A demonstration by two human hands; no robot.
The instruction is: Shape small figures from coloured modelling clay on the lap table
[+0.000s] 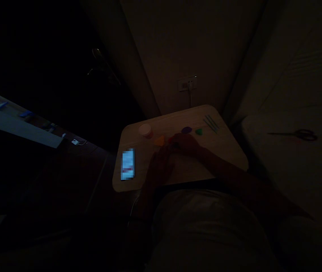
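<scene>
In dim light, both hands work close together over a small wooden table [186, 170]. My right hand [185, 144] reaches in from the right with its fingers curled round a small red piece [170, 139], which is mostly hidden. My left hand [161, 165] lies low on the tabletop, fingers stretched forward and thumb apart, its fingertips close to the right hand's. Just beyond the left fingertips is an orange piece [159, 141]. A purple oval piece [186, 130] and a green piece [199, 132] lie past the right hand.
A lidded tub [145, 130] stands at the table's far left, and a lit phone [127, 164] lies at its left edge. Thin greenish sticks [211, 124] rest at the far right. Scissors [302, 134] lie on a pale surface to the right. A wall socket [187, 83] holds a plug.
</scene>
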